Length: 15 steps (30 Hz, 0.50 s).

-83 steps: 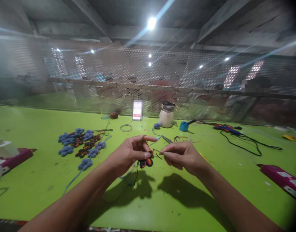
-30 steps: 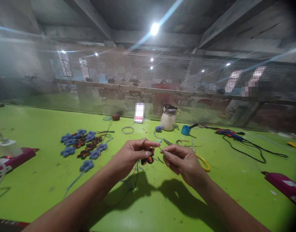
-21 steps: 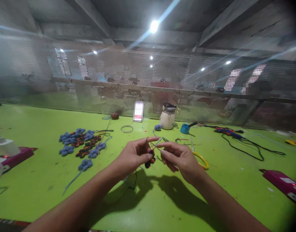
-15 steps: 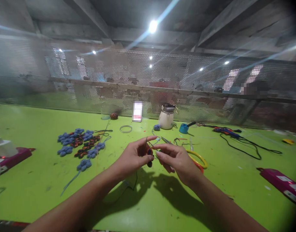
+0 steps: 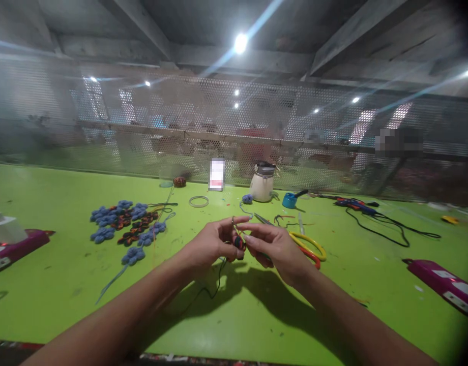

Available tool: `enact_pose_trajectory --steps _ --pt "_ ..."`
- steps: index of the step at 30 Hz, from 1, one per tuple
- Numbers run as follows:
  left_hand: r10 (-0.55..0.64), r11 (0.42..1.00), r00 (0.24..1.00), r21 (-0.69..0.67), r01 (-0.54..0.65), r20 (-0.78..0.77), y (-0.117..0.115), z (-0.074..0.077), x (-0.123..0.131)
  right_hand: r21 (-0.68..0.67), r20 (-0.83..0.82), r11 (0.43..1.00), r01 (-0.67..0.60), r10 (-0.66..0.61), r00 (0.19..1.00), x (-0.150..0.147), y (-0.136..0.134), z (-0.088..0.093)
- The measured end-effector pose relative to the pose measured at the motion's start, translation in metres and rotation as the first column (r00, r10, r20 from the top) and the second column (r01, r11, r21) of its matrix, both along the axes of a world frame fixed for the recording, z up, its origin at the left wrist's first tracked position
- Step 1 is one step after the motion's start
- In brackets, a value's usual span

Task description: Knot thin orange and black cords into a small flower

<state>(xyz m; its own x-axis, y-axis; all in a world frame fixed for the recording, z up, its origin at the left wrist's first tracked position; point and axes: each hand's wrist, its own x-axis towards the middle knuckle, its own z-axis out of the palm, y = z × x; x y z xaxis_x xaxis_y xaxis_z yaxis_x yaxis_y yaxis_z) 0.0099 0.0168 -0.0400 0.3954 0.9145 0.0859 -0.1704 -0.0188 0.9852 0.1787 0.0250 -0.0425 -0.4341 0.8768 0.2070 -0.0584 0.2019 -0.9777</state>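
My left hand (image 5: 209, 244) pinches a small dark crocheted piece (image 5: 239, 243) with red and orange in it, between thumb and fingers. Yarn passes over its raised index finger, and a dark strand (image 5: 220, 277) hangs below. Close against the piece, my right hand (image 5: 274, 246) is closed in a pencil-like grip on a thin tool that looks like a crochet hook, mostly hidden by the fingers. Just behind the right hand lie scissors (image 5: 312, 244) with yellow and orange handles. Blue crocheted flowers (image 5: 133, 255) and dark-orange ones (image 5: 130, 237) lie to the left.
On the green table (image 5: 203, 330) stand a white jar (image 5: 262, 185), a lit phone (image 5: 216, 174) and a blue container (image 5: 289, 200). A ring (image 5: 198, 202) and a yarn ball (image 5: 179, 182) lie behind. Power strips (image 5: 443, 284) sit at both sides; a glue gun (image 5: 356, 205) lies right.
The crocheted piece has turned and tilted in my left hand, and the two hands are closer together. The dark strand below it hangs more in view.
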Motion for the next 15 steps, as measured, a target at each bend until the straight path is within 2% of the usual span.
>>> enact_pose_trajectory --steps 3,9,15 --pt "0.007 1.000 1.000 0.027 -0.007 -0.012 0.003 -0.004 -0.001 0.009 0.032 1.000 0.015 -0.015 0.999 -0.004 0.001 -0.006" --pt "0.020 0.999 1.000 0.029 -0.020 0.001 0.009 -0.013 0.001 0.192 -0.004 0.972 0.133 -0.134 0.991 -0.015 0.002 -0.023" --pt "-0.009 1.000 0.999 0.030 0.008 0.046 0.016 -0.023 0.006 0.143 -0.023 0.977 0.159 -0.157 0.987 -0.019 0.001 -0.024"
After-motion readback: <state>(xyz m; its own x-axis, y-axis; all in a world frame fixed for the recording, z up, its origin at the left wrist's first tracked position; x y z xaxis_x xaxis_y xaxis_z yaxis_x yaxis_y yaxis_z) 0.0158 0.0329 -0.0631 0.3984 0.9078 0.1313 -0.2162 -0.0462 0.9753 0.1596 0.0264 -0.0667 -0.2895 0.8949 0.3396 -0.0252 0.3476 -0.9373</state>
